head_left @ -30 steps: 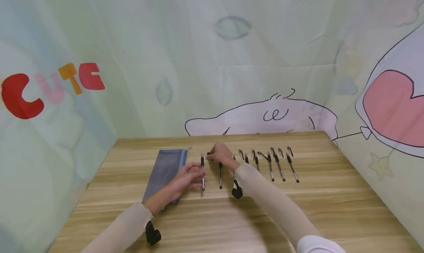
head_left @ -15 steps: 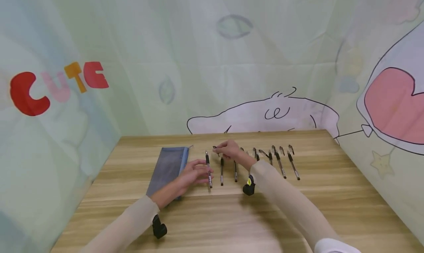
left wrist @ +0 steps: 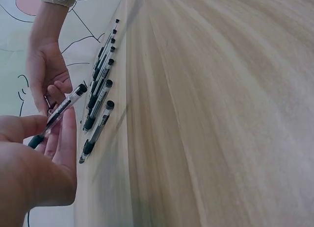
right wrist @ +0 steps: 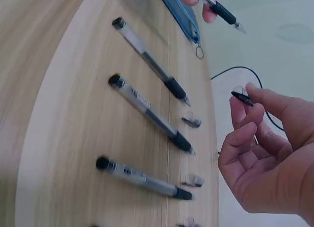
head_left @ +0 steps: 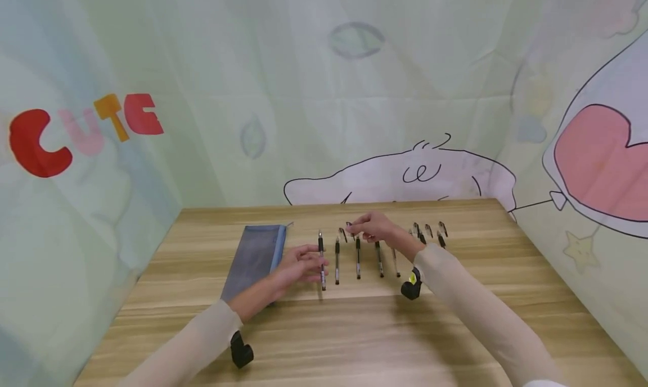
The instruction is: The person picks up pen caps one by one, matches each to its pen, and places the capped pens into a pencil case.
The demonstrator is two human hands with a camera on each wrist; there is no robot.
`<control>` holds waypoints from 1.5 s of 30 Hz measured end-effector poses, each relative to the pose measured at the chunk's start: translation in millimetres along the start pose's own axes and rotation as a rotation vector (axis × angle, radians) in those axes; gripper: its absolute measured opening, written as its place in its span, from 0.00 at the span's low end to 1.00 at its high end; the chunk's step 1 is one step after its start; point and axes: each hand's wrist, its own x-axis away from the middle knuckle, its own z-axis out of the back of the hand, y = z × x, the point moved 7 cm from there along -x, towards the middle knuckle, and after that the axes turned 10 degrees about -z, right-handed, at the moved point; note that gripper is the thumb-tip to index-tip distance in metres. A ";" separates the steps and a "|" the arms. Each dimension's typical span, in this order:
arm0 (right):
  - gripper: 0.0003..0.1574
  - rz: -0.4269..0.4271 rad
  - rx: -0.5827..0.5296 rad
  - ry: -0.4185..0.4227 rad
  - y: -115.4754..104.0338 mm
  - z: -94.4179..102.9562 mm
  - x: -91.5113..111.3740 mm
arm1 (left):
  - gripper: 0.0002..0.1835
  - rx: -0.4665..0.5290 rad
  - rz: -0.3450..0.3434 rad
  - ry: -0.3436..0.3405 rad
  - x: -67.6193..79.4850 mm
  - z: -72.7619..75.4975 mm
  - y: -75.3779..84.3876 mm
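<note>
My left hand [head_left: 298, 266] pinches an uncapped gel pen [head_left: 321, 263] with a black grip, its bare tip pointing away from me. In the left wrist view this pen [left wrist: 66, 104] lies between thumb and fingers, raised off the table. Right of it, my right hand [head_left: 377, 229] holds a small clear pen cap with a black clip [right wrist: 243, 98] between thumb and fingertips. The held cap is apart from the pen tip. Beneath and beside the right hand, several uncapped gel pens [head_left: 358, 260] lie in a row, tips away from me. The right forearm partly hides the row's right end.
A blue-grey mesh zip pencil case [head_left: 255, 252] lies left of the pens, partly behind the left hand. Loose pen caps [head_left: 442, 228] lie beyond the pen tips on the wooden table [head_left: 324, 342]. A printed curtain [head_left: 324, 111] rises along the table's back and sides.
My right hand has moved right, away from the left hand's pen, with the cap in its fingers. The left hand has shifted slightly right, still holding the pen. Pens at the row's left are now uncovered.
</note>
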 end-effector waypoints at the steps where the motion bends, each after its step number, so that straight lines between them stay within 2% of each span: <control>1: 0.23 0.000 0.003 0.002 1.4 2.4 1.8 | 0.25 0.000 -0.001 0.000 0.1 -1.3 0.3; 9: 0.24 -0.017 -0.038 0.010 1.9 15.5 16.0 | 0.26 0.008 -0.011 -0.009 -1.0 -10.1 -1.2; 14: 0.23 -0.011 -0.056 0.069 2.7 20.5 14.8 | 0.26 0.023 -0.014 -0.004 -4.7 -17.6 0.7; 20: 0.22 -0.009 -0.117 0.102 1.5 18.1 13.4 | 0.27 0.038 -0.002 -0.050 -6.5 -28.0 2.7; 28: 0.22 0.028 -0.169 0.066 -6.9 11.6 18.5 | 0.26 0.033 -0.007 -0.084 -11.5 -32.9 0.9; 34: 0.20 0.043 -0.201 0.049 -11.7 9.2 19.2 | 0.24 0.037 -0.015 -0.078 -13.4 -35.1 2.1; 41: 0.20 0.029 -0.204 0.015 -10.9 3.7 19.1 | 0.21 0.035 -0.009 -0.086 -11.4 -37.6 -0.2; 45: 0.21 0.026 -0.197 0.024 -12.2 5.0 20.4 | 0.21 0.032 -0.024 -0.096 -12.7 -37.6 1.4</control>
